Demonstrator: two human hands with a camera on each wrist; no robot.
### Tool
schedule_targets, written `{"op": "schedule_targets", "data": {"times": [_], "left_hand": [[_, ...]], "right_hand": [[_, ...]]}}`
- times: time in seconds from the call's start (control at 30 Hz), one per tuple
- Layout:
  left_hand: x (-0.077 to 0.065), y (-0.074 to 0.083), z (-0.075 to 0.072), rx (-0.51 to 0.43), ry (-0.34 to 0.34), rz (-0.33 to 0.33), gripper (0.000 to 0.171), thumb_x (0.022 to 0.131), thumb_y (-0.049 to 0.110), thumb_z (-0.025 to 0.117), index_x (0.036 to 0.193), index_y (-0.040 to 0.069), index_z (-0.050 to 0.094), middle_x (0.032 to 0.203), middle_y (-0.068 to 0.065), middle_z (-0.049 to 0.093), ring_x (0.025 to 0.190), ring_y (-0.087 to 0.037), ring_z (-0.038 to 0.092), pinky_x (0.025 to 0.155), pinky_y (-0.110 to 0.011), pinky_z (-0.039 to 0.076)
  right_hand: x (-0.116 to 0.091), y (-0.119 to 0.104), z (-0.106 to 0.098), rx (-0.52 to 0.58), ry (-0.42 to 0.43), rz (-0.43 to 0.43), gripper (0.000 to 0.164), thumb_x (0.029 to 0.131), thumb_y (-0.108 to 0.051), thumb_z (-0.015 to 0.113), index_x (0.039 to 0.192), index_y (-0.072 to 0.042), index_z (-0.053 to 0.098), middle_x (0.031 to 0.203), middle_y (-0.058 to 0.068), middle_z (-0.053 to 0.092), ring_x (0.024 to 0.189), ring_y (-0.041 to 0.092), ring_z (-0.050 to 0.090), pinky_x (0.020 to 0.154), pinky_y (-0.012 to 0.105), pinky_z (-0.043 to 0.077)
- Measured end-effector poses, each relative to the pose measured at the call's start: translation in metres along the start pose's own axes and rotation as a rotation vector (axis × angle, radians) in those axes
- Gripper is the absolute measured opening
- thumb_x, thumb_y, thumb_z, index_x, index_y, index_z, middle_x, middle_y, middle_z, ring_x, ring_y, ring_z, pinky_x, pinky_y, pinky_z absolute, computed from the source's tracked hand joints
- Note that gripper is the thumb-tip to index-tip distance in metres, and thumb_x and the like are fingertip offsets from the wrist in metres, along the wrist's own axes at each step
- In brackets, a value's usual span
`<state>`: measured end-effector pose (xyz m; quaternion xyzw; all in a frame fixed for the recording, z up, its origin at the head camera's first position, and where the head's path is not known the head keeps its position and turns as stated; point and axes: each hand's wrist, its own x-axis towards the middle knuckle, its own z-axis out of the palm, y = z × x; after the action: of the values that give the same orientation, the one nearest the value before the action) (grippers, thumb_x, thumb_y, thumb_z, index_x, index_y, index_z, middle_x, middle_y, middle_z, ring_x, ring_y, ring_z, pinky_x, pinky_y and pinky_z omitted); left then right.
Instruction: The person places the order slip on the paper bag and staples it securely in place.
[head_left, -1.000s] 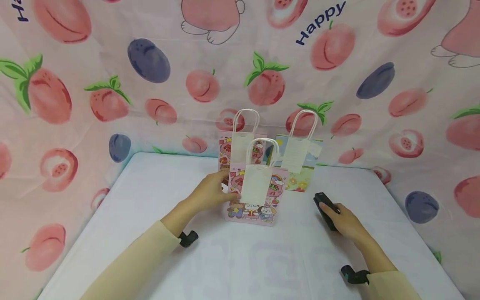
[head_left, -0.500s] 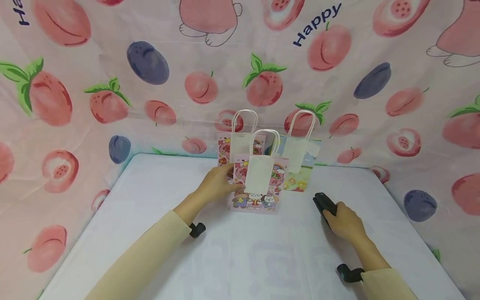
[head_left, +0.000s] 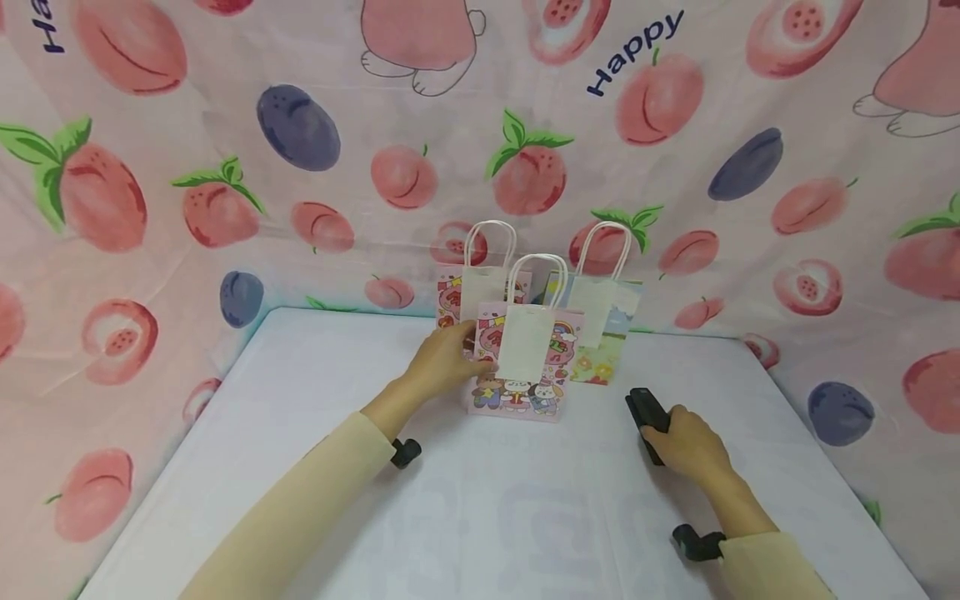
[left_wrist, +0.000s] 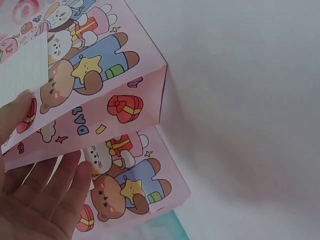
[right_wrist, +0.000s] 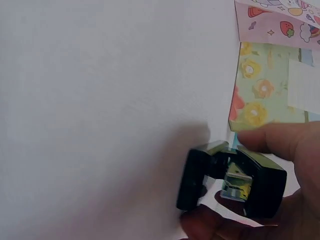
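A pink paper gift bag (head_left: 517, 398) with cartoon animals and white handles stands in front. A white lined paper slip (head_left: 522, 342) lies on its face. My left hand (head_left: 442, 362) holds this bag by its left side; the thumb presses the front near the slip, and the other fingers lie behind the side panel in the left wrist view. In my right hand (head_left: 693, 446) is a black stapler (head_left: 648, 417), held just above the table to the right of the bags. Its open front end (right_wrist: 235, 185) shows in the right wrist view, with thumb and fingers on either side.
Behind the front bag stand a matching pink bag (head_left: 450, 296) and, to the right, a green flowered bag (head_left: 600, 362), each with a white slip. A fruit-print cloth (head_left: 315, 275) rises behind the white table (head_left: 337, 358).
My left hand has moved the front pink bag away from me and slightly right, closer to the two rear bags. The stapler has stayed nearly in place, its angle slightly changed.
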<state>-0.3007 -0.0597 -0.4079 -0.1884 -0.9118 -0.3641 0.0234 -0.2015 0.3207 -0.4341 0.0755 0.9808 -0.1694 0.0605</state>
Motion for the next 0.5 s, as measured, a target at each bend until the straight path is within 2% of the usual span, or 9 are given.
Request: {"op": "schedule_targets", "data": {"times": [0.1, 0.2, 0.33, 0.5], "left_hand": [[-0.002, 0.0, -0.004, -0.012, 0.003, -0.001, 0.065, 0.084, 0.04, 0.087, 0.134, 0.009, 0.06, 0.119, -0.007, 0.071, 0.113, -0.025, 0.066, 0.099, -0.044, 0.055], [-0.004, -0.001, -0.01, -0.023, -0.004, 0.016, 0.062, 0.084, 0.038, 0.088, 0.132, 0.011, 0.061, 0.12, -0.006, 0.071, 0.115, -0.027, 0.066, 0.101, -0.045, 0.055], [-0.009, -0.004, -0.02, 0.012, -0.012, 0.066, 0.066, 0.084, 0.04, 0.087, 0.137, 0.012, 0.059, 0.126, -0.008, 0.07, 0.119, -0.029, 0.066, 0.104, -0.047, 0.053], [-0.018, -0.009, -0.034, 0.037, -0.028, 0.083, 0.072, 0.083, 0.039, 0.088, 0.142, 0.012, 0.057, 0.132, -0.009, 0.069, 0.124, -0.028, 0.065, 0.107, -0.049, 0.052]], "right_hand": [[0.001, -0.001, -0.002, 0.008, 0.002, 0.006, 0.077, 0.099, -0.044, 0.063, 0.132, 0.023, 0.044, 0.116, 0.041, 0.06, 0.098, 0.046, 0.064, 0.081, 0.059, 0.055], [0.001, -0.001, -0.006, 0.038, 0.052, -0.014, 0.084, 0.099, -0.049, 0.062, 0.142, 0.019, 0.039, 0.124, 0.041, 0.057, 0.106, 0.051, 0.061, 0.083, 0.06, 0.054], [0.002, -0.001, -0.014, 0.079, 0.135, -0.09, 0.084, 0.1, -0.051, 0.06, 0.147, 0.015, 0.037, 0.132, 0.042, 0.052, 0.117, 0.056, 0.054, 0.089, 0.065, 0.05], [0.004, -0.005, -0.025, 0.11, 0.167, -0.178, 0.084, 0.102, -0.05, 0.061, 0.151, 0.013, 0.035, 0.141, 0.039, 0.046, 0.126, 0.056, 0.046, 0.1, 0.07, 0.044]]}}
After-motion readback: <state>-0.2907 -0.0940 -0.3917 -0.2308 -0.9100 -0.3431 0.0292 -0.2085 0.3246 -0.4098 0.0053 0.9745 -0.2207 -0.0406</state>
